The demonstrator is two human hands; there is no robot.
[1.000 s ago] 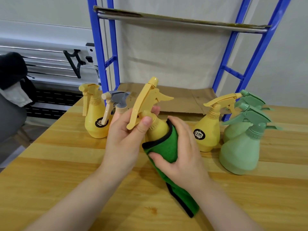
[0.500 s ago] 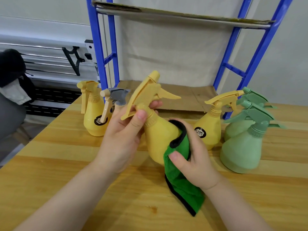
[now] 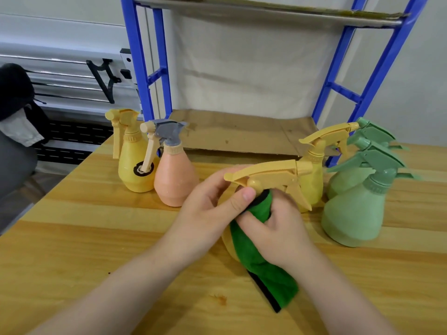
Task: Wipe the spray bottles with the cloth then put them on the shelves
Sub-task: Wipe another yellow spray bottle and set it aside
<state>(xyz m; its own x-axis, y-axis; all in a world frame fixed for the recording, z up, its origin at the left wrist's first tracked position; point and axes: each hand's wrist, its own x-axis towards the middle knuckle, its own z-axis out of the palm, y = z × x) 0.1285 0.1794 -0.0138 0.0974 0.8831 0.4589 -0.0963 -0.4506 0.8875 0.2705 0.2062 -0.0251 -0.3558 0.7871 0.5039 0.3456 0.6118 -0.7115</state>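
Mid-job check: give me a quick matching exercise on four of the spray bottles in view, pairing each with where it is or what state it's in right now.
Things:
1. held yellow bottle
2. peach bottle
3. nearest green bottle
4. far-left yellow bottle

States:
A. stands at the table's left end, beside the blue shelf post
B. has a grey spray head
C. gripped by the left hand, green cloth on it
D. stands upright at the right, untouched

Pairs: 1-C, 2-B, 3-D, 4-A
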